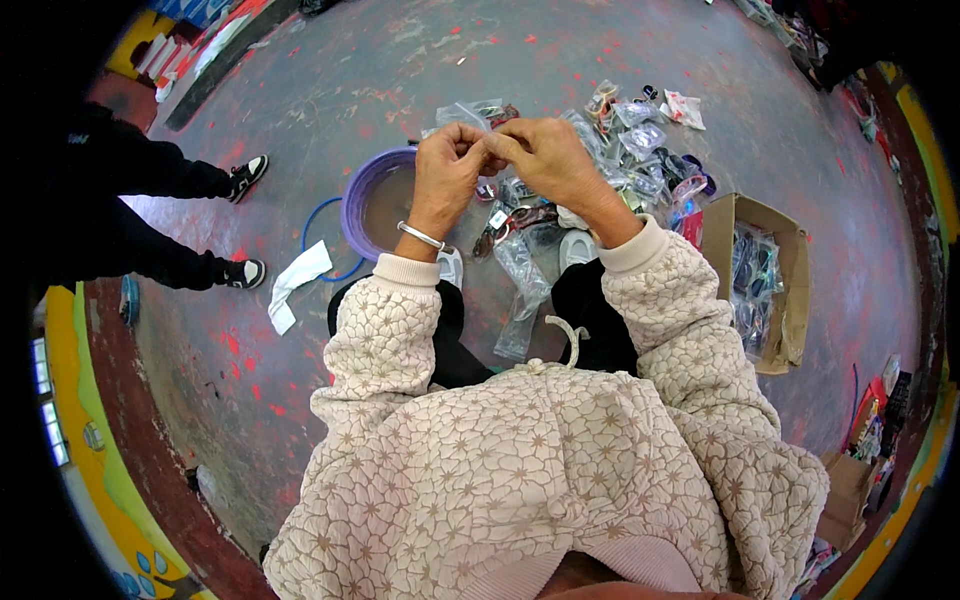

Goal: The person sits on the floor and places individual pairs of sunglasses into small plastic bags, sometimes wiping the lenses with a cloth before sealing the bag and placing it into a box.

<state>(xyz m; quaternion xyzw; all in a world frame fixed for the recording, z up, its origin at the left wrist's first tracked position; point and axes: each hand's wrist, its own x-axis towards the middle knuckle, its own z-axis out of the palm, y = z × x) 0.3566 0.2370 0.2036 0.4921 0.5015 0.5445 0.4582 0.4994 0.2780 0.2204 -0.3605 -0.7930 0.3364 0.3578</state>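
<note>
Working: both hands up together over the floor, fingertips meeting on one small item
Left hand (447,170): fingers pinched shut on the small item, a silver bangle (420,236) on the wrist
Right hand (545,155): fingers curled in and gripping the same small item from the other side
Small item (487,150): tiny, mostly hidden between the fingertips of both hands; cannot tell what it is; held just above the pile
Pile of clear packets (640,150): plastic bags with glasses inside, heaped on the floor just beyond and to the right of the hands
Loose packets (520,270): more clear bags lying below the hands, between the knees
Purple basin (375,205): on the floor just left of the left wrist, a blue ring (315,215) beside it
Cardboard box (765,280): open, to the right, packets inside
White cloth (295,280): crumpled on the floor left of the basin
Other person (150,215): dark trousers and black-and-white shoes at far left, well apart from the hands
Floor (400,70): grey with red flecks
</note>
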